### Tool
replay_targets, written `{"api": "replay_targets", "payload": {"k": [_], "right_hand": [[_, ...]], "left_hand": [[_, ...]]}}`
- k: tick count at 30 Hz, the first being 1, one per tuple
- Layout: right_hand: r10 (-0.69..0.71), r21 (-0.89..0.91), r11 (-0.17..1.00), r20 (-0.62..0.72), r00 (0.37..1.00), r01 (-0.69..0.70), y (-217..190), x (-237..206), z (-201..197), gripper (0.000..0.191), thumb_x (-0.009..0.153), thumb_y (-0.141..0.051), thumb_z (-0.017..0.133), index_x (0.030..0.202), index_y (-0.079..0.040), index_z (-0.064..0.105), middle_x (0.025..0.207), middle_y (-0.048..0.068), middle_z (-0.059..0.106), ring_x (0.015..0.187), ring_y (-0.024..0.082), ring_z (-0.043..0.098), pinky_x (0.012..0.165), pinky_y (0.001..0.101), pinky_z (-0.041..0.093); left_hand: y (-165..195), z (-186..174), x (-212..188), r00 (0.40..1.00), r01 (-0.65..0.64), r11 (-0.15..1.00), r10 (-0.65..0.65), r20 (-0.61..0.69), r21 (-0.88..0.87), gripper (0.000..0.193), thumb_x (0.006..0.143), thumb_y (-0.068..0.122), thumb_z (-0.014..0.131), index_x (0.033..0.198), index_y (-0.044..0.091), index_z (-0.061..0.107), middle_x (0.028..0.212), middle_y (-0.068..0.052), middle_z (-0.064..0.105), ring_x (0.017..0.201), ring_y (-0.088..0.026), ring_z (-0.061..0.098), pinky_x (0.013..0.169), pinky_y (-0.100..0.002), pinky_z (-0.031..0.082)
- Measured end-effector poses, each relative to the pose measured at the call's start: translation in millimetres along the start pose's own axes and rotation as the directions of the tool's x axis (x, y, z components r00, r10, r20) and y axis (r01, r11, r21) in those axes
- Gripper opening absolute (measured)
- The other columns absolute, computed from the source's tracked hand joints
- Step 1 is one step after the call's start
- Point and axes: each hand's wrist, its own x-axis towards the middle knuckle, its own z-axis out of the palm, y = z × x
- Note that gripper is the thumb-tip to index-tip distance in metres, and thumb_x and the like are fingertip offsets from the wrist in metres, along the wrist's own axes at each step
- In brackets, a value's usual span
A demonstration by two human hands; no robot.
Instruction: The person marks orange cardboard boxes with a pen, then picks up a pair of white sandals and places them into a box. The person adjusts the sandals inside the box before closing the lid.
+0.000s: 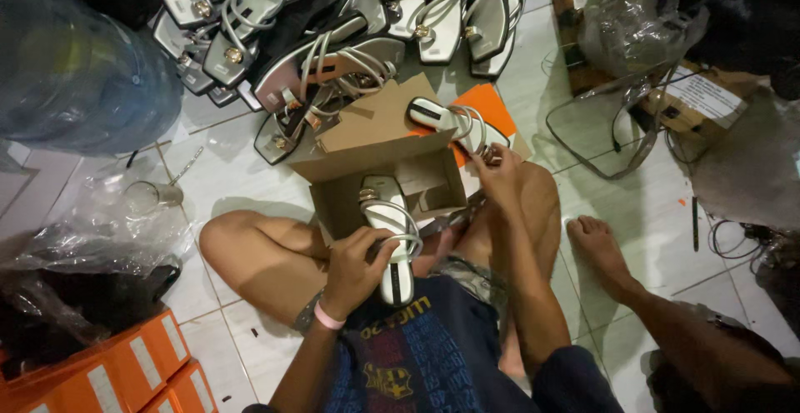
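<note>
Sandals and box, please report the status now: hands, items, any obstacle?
Left hand grips a silver sandal, toe end inside the open cardboard box. Right hand touches second sandal on the orange lid. Sandal pile behind box.

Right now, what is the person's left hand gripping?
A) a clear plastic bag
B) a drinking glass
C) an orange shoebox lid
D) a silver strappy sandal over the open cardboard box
D: the left hand grips a silver sandal at the open cardboard box.
</note>
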Motion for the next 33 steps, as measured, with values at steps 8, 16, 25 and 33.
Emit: {"api": "replay_targets", "payload": {"k": [8, 16, 25, 33], "right_hand": [[0.050, -0.256, 0.967, 0.149, 0.988, -0.010, -2, 33, -1, 0.023, 0.093, -0.028, 0.075, 0.107, -0.009, 0.078, 0.104, 0.015, 0.070, 0.090, 0.027, 0.070, 0.081, 0.0377, 0.055], [-0.022, 0.234, 0.970, 0.374, 0.927, -0.072, 15, 89, -65, 0.015, 0.095, -0.006, 0.072, 0.110, -0.003, 0.075, 0.098, 0.004, 0.075, 0.090, 0.010, 0.067, 0.081, 0.0268, 0.054], [0.100, 0.392, 0.878, 0.410, 0.907, -0.274, 9, 115, -109, 0.017, 0.098, -0.001, 0.068, 0.115, -0.001, 0.072, 0.100, 0.000, 0.073, 0.089, 0.007, 0.064, 0.081, 0.0238, 0.053], [0.070, 0.318, 0.922, 0.423, 0.903, -0.221, 6, 137, -121, 0.013, 0.100, -0.001, 0.069, 0.112, -0.001, 0.071, 0.104, 0.001, 0.071, 0.095, 0.009, 0.062, 0.086, 0.0244, 0.051]], "left_hand": [[6, 6, 2, 0.997, 0.048, 0.998, -0.049, 0.052, 0.034, 0.015, 0.089, 0.015, 0.075, 0.097, 0.003, 0.072, 0.086, -0.013, 0.071, 0.073, -0.029, 0.070, 0.064, -0.038, 0.053], [13, 6, 3, 0.988, 0.109, 0.993, -0.113, 0.110, 0.040, 0.014, 0.089, 0.014, 0.075, 0.098, 0.004, 0.073, 0.086, -0.013, 0.072, 0.071, -0.029, 0.070, 0.063, -0.037, 0.052], [13, 0, -1, 0.990, 0.096, 0.995, -0.094, 0.101, -0.012, 0.015, 0.090, 0.011, 0.073, 0.100, 0.002, 0.072, 0.091, -0.014, 0.072, 0.079, -0.030, 0.071, 0.068, -0.037, 0.055], [15, -4, -4, 0.988, 0.122, 0.993, -0.122, 0.096, -0.001, 0.016, 0.089, 0.013, 0.074, 0.101, 0.002, 0.072, 0.087, -0.014, 0.071, 0.076, -0.029, 0.071, 0.067, -0.037, 0.054]]}}
